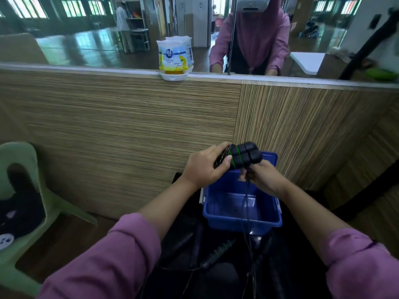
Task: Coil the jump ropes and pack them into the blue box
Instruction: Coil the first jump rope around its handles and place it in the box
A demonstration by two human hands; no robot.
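**A:** Black cord hangs loose from your bundle, down through the blue box and over its near rim onto the dark surface below. If you drop the bundle in now, that tail could stay draped outside or snag the rim and tug the box.

**B:** And the bundle itself?

**A:** You have four black handles bunched together above the far left corner of the box. Your left hand is wrapped round them with the coiled cord against the palm. If that hold slackens, I think the coil will spring apart.

**B:** What about your other hand?

**A:** Your right hand is curled just under the handles, fingertips pinching the hanging cord. How tightly, I cannot tell.

**B:** Anything left to pack?

**A:** Another rope handle with green bands lies on the dark surface near you, left of the hanging cord, outside the box. The box looks empty apart from the cord passing through.
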